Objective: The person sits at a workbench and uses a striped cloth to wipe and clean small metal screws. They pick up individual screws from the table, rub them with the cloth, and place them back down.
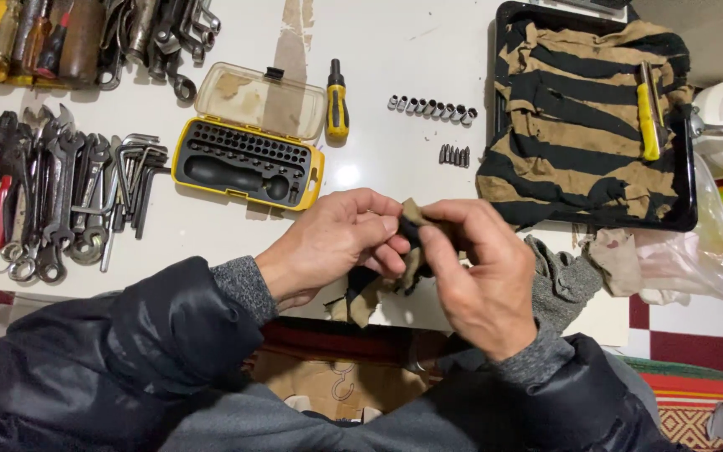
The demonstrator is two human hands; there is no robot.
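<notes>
Your left hand (336, 238) and right hand (474, 268) met just below the open yellow bit case (248, 159) on the desk (378, 50), both pinching a small black-and-tan rag (412, 219); sockets (431, 109) lay to the case's right.

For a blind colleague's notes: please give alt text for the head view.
Left hand and right hand together hold a small striped rag above a white table. An open yellow bit case lies behind.

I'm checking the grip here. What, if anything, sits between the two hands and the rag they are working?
Nothing visible. The left hand and right hand both pinch the striped rag directly, above the white table edge.
</notes>
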